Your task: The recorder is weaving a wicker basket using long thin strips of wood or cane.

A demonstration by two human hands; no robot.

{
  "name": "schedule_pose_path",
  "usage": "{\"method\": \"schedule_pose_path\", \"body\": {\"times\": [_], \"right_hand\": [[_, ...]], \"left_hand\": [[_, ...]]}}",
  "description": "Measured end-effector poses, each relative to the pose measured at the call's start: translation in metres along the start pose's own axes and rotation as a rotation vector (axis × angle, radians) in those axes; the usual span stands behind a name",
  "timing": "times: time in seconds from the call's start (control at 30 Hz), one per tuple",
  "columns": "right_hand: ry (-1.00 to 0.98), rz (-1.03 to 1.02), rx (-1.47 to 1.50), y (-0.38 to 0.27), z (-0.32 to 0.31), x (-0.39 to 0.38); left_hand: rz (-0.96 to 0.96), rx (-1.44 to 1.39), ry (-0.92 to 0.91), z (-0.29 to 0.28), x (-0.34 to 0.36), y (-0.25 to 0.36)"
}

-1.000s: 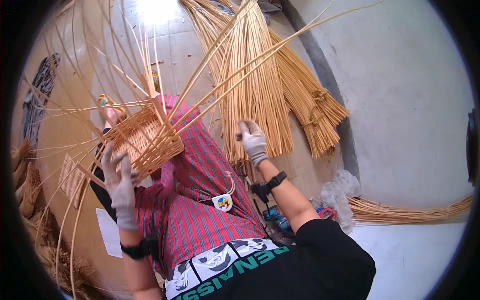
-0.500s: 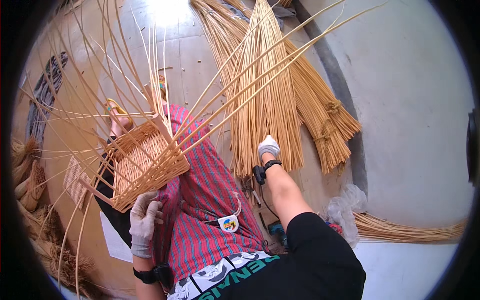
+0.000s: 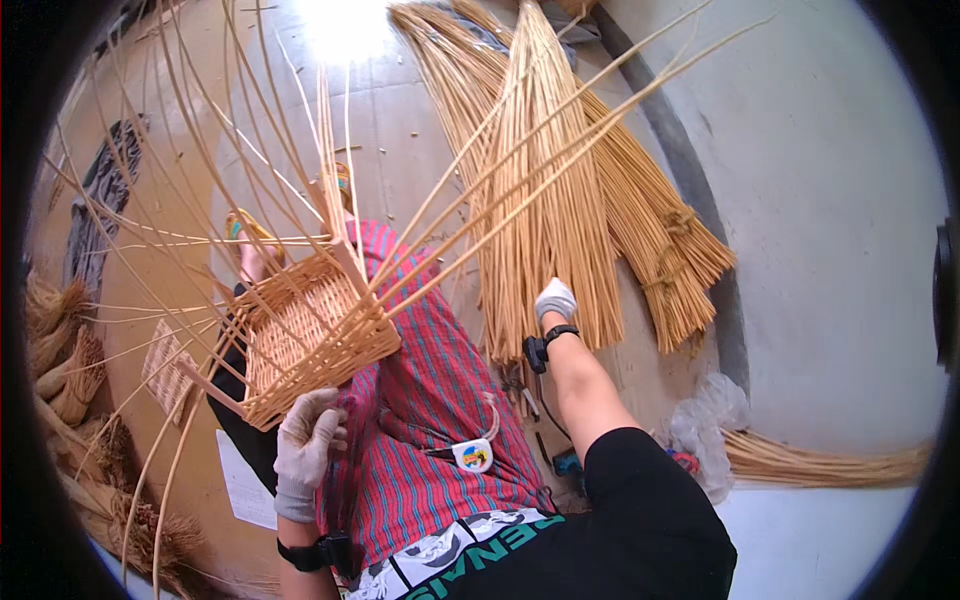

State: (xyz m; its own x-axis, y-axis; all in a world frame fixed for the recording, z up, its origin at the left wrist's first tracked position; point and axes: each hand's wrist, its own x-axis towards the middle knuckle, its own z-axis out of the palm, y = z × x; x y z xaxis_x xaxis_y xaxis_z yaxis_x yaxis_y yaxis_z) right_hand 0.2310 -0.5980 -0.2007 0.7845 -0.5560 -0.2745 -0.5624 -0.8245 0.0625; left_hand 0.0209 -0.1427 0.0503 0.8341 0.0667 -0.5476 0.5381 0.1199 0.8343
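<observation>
A rectangular wicker basket (image 3: 298,328) with long loose canes rests on my lap over red plaid cloth (image 3: 440,430). My left hand (image 3: 310,445), in a grey-white glove, is just below the basket's near edge, fingers loosely curled and apart, holding nothing visible. My right hand (image 3: 555,298), gloved too, reaches to the lower part of a long sheaf of pale canes (image 3: 535,190); its fingers are bent out of sight, so I cannot tell what they hold.
Tied cane bundles (image 3: 680,280) lie beyond the sheaf. A small woven panel (image 3: 163,360), white sheet (image 3: 243,487) and dried fibre bunches (image 3: 70,370) are at the left. A clear plastic bag (image 3: 700,430) and more canes (image 3: 830,460) lie at the lower right.
My right hand has moved forward onto the cane sheaf. My left hand has dropped from the basket's side to below its near edge. The whole view has shifted slightly.
</observation>
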Motion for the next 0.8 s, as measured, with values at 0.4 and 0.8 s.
{"method": "schedule_pose_path", "body": {"times": [0.4,0.8], "right_hand": [[0.03,-0.277,0.61,0.049,-0.096,-0.066],[-1.164,-0.414,1.58,-0.085,-0.129,-0.269]], "left_hand": [[0.106,0.057,-0.201,0.005,0.018,0.006],[0.036,0.201,-0.483,0.058,0.005,0.015]]}}
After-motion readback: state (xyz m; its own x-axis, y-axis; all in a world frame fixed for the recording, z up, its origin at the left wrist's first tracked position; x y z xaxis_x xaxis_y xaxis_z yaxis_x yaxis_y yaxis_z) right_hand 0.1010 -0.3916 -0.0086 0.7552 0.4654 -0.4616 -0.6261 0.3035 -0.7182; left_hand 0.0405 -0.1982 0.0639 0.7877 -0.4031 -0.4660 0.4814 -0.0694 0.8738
